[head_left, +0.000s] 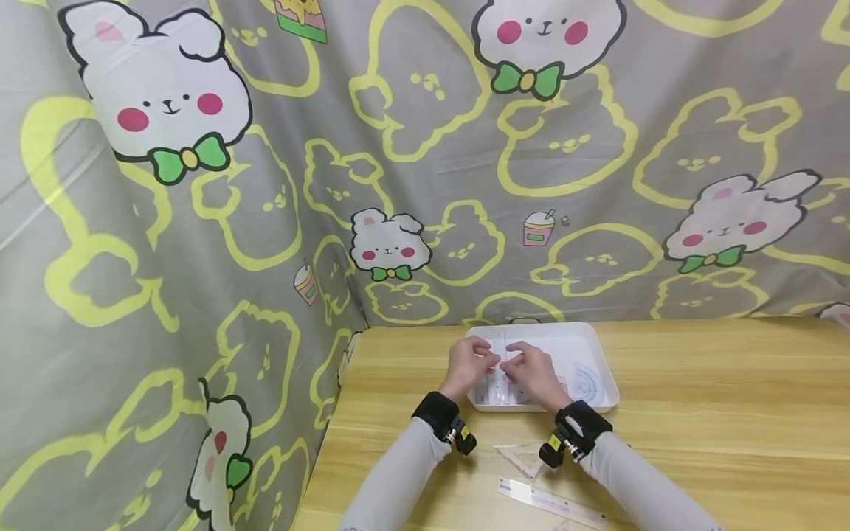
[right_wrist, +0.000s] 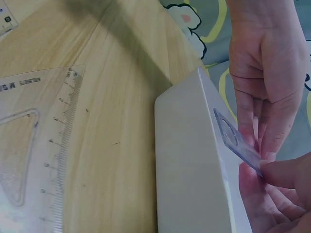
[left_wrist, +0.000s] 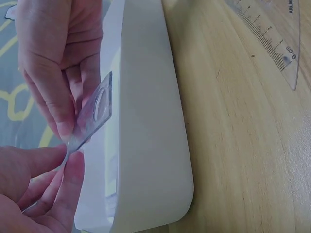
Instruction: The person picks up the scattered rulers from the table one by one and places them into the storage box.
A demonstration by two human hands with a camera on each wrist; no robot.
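Both hands meet over the white tray at the table's back edge. Between them is a small clear plastic ruler with a round hole, held above the tray's near wall. My left hand pinches one end of it between thumb and forefinger. My right hand pinches the other end, its fingers laid along the edge. In the right wrist view the ruler slants over the tray, with the right hand below it and the left hand above.
A clear protractor and other clear pieces lie in the tray. On the wooden table near my wrists lie a clear set square and a straight ruler. A cartoon-print cloth hangs behind and to the left.
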